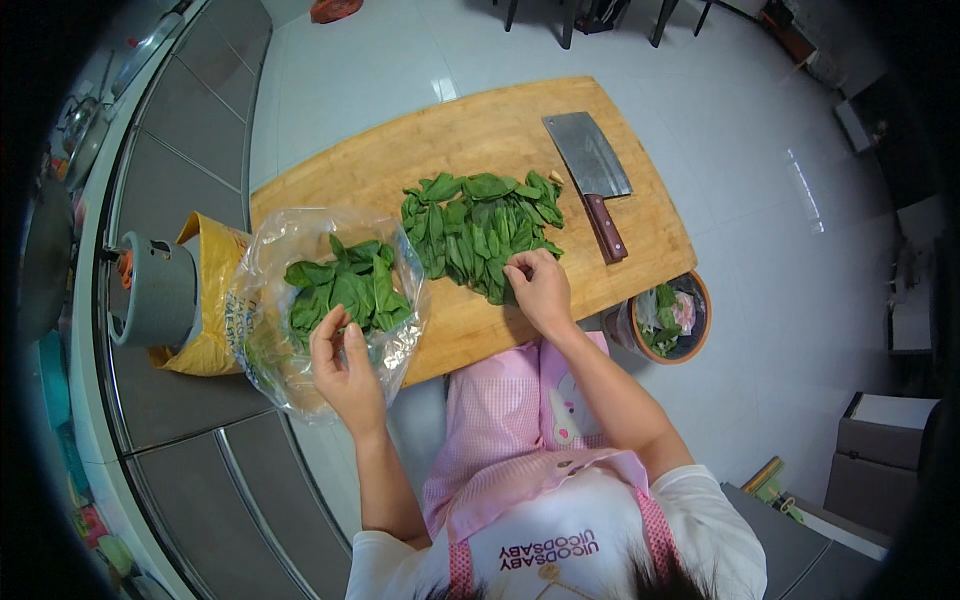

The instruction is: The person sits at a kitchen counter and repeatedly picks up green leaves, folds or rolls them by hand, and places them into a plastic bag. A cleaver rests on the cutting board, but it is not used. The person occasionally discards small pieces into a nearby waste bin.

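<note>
A pile of green leaves lies spread on the wooden board. My right hand is at the pile's near right edge, fingertips together by the leaves; whether they pinch one is unclear. More leaves sit in an opened clear plastic bag at the board's left end. Over that bag's near side is my left hand, thumb and fingers apart, with nothing visible between them. A cleaver with a brown handle rests on the right part of the board. Beside the pile's far right corner is a small pale piece, perhaps garlic.
A waste bin with leaves and plastic inside stands below the board's near right corner. On the left are a yellow bag, a grey gas cylinder and grey cabinets. Dark furniture legs stand beyond the board.
</note>
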`<state>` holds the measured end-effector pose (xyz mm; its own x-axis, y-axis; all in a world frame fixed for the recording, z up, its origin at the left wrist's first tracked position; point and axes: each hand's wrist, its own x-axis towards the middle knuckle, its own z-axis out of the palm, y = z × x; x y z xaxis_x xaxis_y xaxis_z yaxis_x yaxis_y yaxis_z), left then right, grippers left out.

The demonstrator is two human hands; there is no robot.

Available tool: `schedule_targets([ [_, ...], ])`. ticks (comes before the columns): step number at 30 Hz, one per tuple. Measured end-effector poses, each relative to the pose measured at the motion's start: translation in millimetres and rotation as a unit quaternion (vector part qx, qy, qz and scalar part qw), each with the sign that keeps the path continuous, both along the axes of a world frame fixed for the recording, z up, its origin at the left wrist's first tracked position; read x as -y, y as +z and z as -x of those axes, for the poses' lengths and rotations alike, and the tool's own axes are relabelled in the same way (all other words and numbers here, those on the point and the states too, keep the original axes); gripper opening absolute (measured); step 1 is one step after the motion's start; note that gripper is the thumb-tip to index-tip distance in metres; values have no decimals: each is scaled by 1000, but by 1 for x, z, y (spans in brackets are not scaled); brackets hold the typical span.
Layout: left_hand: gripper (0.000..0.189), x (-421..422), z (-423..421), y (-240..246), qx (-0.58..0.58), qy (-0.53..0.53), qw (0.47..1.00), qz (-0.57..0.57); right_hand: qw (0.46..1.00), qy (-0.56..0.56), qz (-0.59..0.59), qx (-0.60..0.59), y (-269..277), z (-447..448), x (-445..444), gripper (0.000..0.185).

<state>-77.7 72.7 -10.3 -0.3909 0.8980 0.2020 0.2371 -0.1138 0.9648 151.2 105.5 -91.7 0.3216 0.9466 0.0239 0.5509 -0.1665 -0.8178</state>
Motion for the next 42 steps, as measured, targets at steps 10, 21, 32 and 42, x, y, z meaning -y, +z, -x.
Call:
schedule_targets([
  [10, 20, 16, -29, -11, 158, -125, 976, 87, 936, -16, 44, -348, 30, -10, 10, 8],
  [21, 25, 27, -75, -16, 382, -216, 886, 150, 968, 137, -194, -78, 84, 35, 67, 11],
  [32, 28, 46, -66, 12, 365, -253, 892, 81, 895, 109, 7, -432, 106, 28, 94, 14],
  [42, 40, 60, -63, 25, 277, -356, 889, 81, 804, 126, 137, -565, 115, 12, 106, 16],
])
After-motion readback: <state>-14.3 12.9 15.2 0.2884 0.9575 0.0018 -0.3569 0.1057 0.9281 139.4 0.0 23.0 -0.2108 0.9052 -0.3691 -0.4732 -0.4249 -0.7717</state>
